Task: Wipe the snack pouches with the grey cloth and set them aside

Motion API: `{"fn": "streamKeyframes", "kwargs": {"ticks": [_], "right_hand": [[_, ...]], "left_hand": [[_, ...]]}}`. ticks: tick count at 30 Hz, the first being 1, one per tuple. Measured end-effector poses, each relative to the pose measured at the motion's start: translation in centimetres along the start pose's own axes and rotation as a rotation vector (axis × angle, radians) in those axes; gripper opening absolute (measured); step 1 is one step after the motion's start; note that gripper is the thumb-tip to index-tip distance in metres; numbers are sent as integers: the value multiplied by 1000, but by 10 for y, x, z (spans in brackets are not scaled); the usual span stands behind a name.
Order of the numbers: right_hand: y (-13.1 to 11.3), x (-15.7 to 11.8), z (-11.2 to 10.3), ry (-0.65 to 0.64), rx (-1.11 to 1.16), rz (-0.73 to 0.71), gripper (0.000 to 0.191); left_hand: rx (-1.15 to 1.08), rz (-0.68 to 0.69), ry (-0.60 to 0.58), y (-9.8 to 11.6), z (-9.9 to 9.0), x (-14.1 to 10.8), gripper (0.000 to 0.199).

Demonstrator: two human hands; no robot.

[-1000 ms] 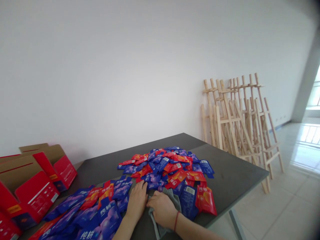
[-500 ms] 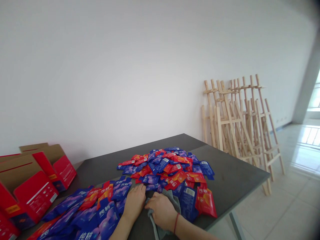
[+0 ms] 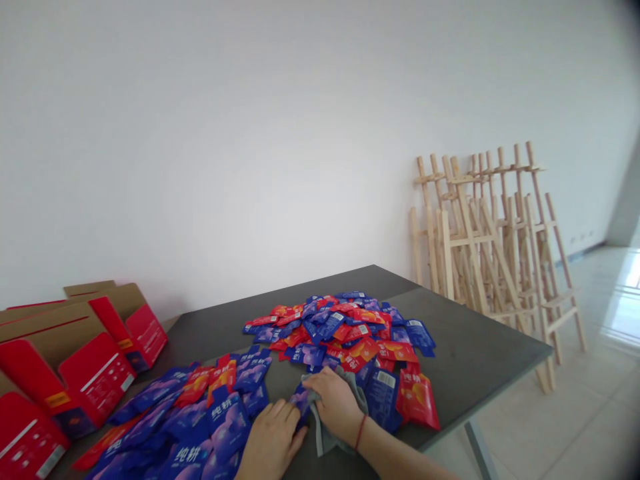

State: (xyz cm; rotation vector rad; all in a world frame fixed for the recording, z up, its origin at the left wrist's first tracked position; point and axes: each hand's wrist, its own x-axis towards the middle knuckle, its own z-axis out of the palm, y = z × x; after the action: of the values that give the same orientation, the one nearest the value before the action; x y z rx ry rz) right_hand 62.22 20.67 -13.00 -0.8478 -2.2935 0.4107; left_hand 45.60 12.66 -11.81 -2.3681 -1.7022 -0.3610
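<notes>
In the head view my right hand (image 3: 336,402) is closed around a grey cloth (image 3: 323,437), pressing it against a small blue packet (image 3: 301,398) low in the middle of the table. My left hand (image 3: 273,433) grips the near left side of that packet, its fingertips partly hidden. Beyond my hands is a heap of red and blue packets (image 3: 330,327). To the left of my left hand lie overlapping rows of similar packets (image 3: 227,417), mostly blue with a few red. A red packet (image 3: 417,398) and a blue one (image 3: 383,393) lie right of the cloth.
Open red cardboard boxes (image 3: 95,380) stand along the left of the dark table (image 3: 475,347). The table's right edge drops to a tiled floor. Wooden easels (image 3: 480,240) lean against the white wall at right.
My left hand has drawn back toward me from the heap's edge, and a blue packet now shows between my hands. My right hand with the cloth has moved slightly away from me. The view has shifted left.
</notes>
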Motion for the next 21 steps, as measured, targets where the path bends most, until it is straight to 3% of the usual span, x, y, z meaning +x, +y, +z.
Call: {"fn": "streamKeyframes", "kwargs": {"ticks": [2, 5, 9, 17, 21], "right_hand": [[0, 3, 4, -111, -101, 3, 43], [0, 6, 4, -181, -177, -40, 38], [1, 6, -1, -250, -175, -175, 39], [2, 5, 3, -385, -107, -520, 36], [0, 11, 4, -384, -140, -457, 36]], "left_hand": [[-114, -11, 38, 0, 5, 1, 12], [-257, -161, 112, -7, 14, 0, 39], [-387, -288, 99, -14, 25, 0, 59], [-377, -256, 176, -12, 28, -1, 51], [-445, -273, 152, -9, 23, -2, 45]]}}
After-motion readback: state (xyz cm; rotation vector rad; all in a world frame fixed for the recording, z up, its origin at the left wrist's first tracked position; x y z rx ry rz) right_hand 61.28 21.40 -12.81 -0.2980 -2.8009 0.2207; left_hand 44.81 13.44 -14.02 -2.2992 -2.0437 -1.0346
